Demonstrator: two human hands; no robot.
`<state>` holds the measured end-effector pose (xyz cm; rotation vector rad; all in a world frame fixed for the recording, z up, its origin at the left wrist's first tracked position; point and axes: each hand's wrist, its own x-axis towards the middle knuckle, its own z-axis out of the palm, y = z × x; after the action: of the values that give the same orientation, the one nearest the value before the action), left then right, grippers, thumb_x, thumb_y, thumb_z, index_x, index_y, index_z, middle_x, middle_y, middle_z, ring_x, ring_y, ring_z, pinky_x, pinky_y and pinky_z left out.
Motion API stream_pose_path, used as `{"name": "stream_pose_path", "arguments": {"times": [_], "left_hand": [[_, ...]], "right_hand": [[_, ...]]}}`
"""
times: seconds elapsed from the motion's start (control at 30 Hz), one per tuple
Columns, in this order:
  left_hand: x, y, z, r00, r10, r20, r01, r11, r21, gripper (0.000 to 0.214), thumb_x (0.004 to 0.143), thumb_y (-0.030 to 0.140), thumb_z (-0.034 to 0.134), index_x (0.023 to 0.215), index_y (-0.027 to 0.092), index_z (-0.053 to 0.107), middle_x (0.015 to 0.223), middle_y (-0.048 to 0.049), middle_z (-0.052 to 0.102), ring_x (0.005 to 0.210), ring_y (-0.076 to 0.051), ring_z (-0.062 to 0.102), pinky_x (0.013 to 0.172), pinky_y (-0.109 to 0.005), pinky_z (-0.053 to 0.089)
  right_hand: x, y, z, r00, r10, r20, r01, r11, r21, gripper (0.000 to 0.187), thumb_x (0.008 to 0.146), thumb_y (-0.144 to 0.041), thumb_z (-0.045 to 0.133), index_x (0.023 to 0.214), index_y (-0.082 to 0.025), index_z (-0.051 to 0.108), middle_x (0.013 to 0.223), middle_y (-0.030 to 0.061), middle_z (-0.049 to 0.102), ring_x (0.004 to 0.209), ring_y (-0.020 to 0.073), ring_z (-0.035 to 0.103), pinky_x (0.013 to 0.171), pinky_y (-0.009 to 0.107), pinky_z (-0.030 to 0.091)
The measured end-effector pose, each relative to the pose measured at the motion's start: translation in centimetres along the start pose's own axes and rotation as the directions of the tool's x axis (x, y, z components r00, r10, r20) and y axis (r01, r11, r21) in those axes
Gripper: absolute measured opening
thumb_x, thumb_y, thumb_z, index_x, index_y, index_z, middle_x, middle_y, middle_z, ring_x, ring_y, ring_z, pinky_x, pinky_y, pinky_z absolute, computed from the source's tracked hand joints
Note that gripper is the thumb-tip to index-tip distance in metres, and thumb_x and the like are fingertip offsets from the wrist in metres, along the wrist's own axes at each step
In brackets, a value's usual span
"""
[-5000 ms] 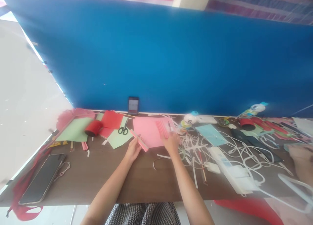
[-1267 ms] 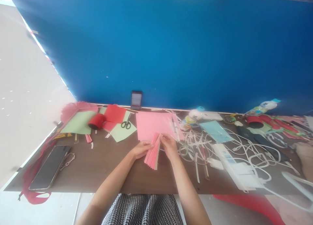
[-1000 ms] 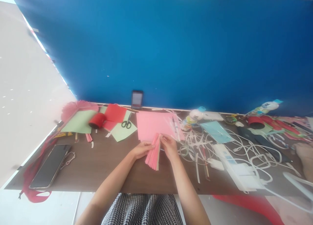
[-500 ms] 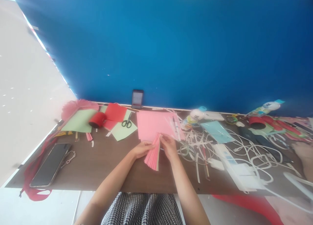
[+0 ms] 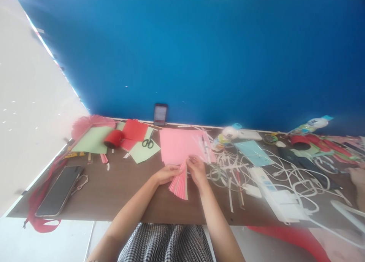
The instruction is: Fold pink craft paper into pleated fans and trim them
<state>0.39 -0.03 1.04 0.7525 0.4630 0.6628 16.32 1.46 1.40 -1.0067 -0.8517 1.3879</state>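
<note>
A pleated pink paper fan [image 5: 180, 186] is held between my two hands above the brown table [image 5: 119, 193]. Its folds are pinched together at the top and spread out at the bottom. My left hand [image 5: 169, 173] grips the fan's left side, fingers closed on the pleats. At the upper right edge, my right hand [image 5: 196, 168] pinches the gathered end; its fingertips are partly hidden. Just beyond the hands lies a flat stack of pink paper [image 5: 179, 144], with a pen [image 5: 203, 143] on its right part.
Black scissors [image 5: 147, 143], green paper [image 5: 92, 140] and a red roll [image 5: 113, 139] lie to the left. A phone [image 5: 59, 191] rests front left. Tangled white cables [image 5: 228, 163] and a power strip [image 5: 273, 195] cover the right. Another person's hand [image 5: 357, 182] shows at the right edge.
The fan's lower edge has spread slightly to the right. Both my hands stay almost in place. The other person's hand at the right edge has shifted a little.
</note>
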Motion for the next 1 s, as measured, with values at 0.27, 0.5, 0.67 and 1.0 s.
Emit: {"name": "stream_pose_path", "arguments": {"times": [0.27, 0.5, 0.67, 1.0], "left_hand": [[-0.6, 0.7, 0.7, 0.972, 0.218, -0.091, -0.164, 0.900, 0.403, 0.050, 0.067, 0.038, 0.067, 0.110, 0.013, 0.059, 0.110, -0.0122, 0.060, 0.100, -0.026, 0.055, 0.091, -0.038, 0.039], [-0.5, -0.1, 0.8, 0.832, 0.544, -0.106, -0.224, 0.505, 0.833, 0.063, 0.061, 0.030, 0.071, 0.120, 0.021, 0.052, 0.114, -0.0092, 0.052, 0.105, -0.024, 0.048, 0.095, -0.036, 0.034], [-0.3, -0.3, 0.7, 0.810, 0.584, -0.039, -0.298, 0.469, 0.831, 0.044, 0.070, 0.021, 0.061, 0.114, 0.021, 0.056, 0.111, -0.0084, 0.056, 0.104, -0.022, 0.049, 0.095, -0.034, 0.034], [-0.3, -0.3, 0.5, 0.840, 0.541, -0.032, -0.275, 0.476, 0.835, 0.033, 0.077, 0.032, 0.056, 0.108, 0.020, 0.061, 0.106, -0.0082, 0.062, 0.096, -0.020, 0.055, 0.086, -0.030, 0.040]], "right_hand": [[0.3, -0.8, -1.1, 0.976, -0.145, -0.160, 0.151, 0.988, 0.026, 0.037, 0.055, -0.028, 0.075, 0.088, -0.025, 0.058, 0.078, -0.0009, 0.058, 0.069, 0.0123, 0.056, 0.064, 0.027, 0.048], [-0.4, -1.6, -4.1, 0.950, -0.243, -0.194, 0.224, 0.968, -0.114, 0.036, 0.057, -0.025, 0.074, 0.090, -0.025, 0.063, 0.088, 0.0003, 0.063, 0.081, 0.0148, 0.058, 0.076, 0.032, 0.046], [-1.3, -1.5, -5.7, 0.950, -0.258, -0.174, 0.223, 0.955, -0.194, 0.026, 0.056, -0.025, 0.075, 0.080, -0.023, 0.064, 0.081, 0.0002, 0.065, 0.079, 0.0158, 0.059, 0.080, 0.036, 0.045], [-2.3, -1.5, -7.0, 0.950, -0.261, -0.173, 0.220, 0.949, -0.225, 0.025, 0.057, -0.027, 0.075, 0.078, -0.021, 0.064, 0.079, 0.0017, 0.066, 0.081, 0.0191, 0.061, 0.081, 0.040, 0.046]]}}
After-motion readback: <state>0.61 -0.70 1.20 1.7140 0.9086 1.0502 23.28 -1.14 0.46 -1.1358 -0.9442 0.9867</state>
